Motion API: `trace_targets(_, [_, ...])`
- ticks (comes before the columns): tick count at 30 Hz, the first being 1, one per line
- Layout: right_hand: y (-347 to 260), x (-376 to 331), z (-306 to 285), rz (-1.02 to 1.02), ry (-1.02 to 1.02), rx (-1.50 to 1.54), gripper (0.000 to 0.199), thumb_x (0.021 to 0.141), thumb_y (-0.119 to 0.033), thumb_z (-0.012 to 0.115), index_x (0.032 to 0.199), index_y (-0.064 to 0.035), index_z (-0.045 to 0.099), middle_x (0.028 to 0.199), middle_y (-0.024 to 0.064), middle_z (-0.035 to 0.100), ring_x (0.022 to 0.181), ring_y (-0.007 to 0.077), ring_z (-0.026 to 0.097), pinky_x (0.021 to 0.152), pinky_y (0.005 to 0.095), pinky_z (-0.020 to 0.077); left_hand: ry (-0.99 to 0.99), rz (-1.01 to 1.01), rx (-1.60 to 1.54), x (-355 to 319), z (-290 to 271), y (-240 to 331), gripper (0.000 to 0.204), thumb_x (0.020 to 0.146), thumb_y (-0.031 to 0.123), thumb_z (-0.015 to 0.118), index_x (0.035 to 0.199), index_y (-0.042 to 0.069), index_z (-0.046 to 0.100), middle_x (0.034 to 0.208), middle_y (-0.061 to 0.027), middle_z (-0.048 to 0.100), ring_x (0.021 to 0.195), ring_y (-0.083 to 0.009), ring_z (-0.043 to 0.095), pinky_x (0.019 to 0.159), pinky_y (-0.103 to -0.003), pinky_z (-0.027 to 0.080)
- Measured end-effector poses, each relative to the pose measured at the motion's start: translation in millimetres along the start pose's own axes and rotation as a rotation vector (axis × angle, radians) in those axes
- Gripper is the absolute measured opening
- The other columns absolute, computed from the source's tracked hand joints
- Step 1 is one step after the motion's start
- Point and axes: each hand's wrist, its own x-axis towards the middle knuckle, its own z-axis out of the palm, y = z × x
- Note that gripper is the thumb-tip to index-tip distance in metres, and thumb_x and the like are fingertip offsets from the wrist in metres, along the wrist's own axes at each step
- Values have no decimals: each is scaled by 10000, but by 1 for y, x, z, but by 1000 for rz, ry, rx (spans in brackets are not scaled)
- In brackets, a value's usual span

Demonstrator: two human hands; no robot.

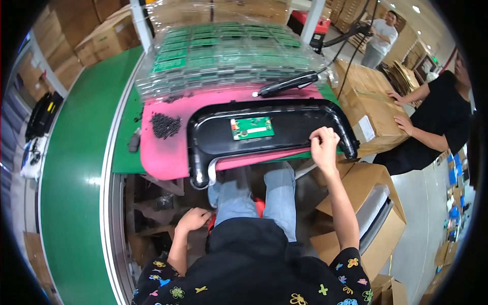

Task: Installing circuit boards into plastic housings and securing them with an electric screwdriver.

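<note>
A black plastic housing [290, 145], long with two downturned ends, lies on a pink mat on the bench in front of me. A small green circuit board [252, 128] with a white strip rests inside its recess. My right hand [324, 145] is at the housing's near right edge, fingers curled and closed against it. My left hand [194, 219] is low beside my left thigh, its fingers bent at the edge of a red seat [260, 207]; part of their grip is hidden. A black electric screwdriver [290, 84] lies behind the housing.
A pile of black screws [165, 125] sits on the pink mat [162, 162]. Stacked clear trays of green boards [223, 51] stand behind. A green conveyor [76, 178] runs at left. At right, a person in black touches a carton [378, 107]; an open carton [356, 203] stands nearer.
</note>
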Motion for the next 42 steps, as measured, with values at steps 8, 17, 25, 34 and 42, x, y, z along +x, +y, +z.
trace_targets(8, [-6, 6, 1, -9, -72, 61, 98, 748, 11, 556, 762, -78, 593, 768, 22, 558, 831, 203, 536, 880, 355, 329, -272, 908, -131, -83, -127, 162, 175, 924, 163, 683, 998, 8, 715, 912, -109, 722, 854, -244, 694, 771, -347, 537])
trace_targets(17, [2, 4, 3, -153, 164, -8, 129, 682, 14, 563, 699, -113, 579, 778, 41, 608, 789, 246, 566, 796, 399, 372, 396, 717, 421, 17, -193, 243, 308, 812, 129, 711, 1095, 35, 638, 971, -112, 645, 988, -294, 624, 860, -407, 503])
trace_targets(25, [-10, 2, 10, -181, 266, 16, 88, 648, -38, 549, 636, -126, 550, 704, 24, 573, 712, 228, 563, 740, 388, 407, 114, 520, 835, 61, -179, 284, 755, 675, 271, 822, 1314, 45, 491, 1216, -134, 549, 1104, -349, 556, 895, -436, 504])
trace_targets(34, [-6, 3, 8, -129, 271, 52, 45, 650, -50, 579, 654, -94, 568, 723, 27, 603, 717, 224, 564, 725, 359, 417, 179, 705, 806, 85, -183, 279, 614, 624, 225, 834, 1161, 44, 600, 1054, -111, 618, 935, -303, 610, 786, -414, 527])
trace_targets(42, [-3, 0, 9, -131, 242, 36, 44, 692, -78, 586, 659, -108, 589, 746, 15, 616, 731, 208, 581, 704, 352, 416, 197, 678, 697, 85, -190, 274, 549, 648, 267, 843, 1102, 39, 636, 1105, -102, 657, 975, -282, 635, 844, -402, 533])
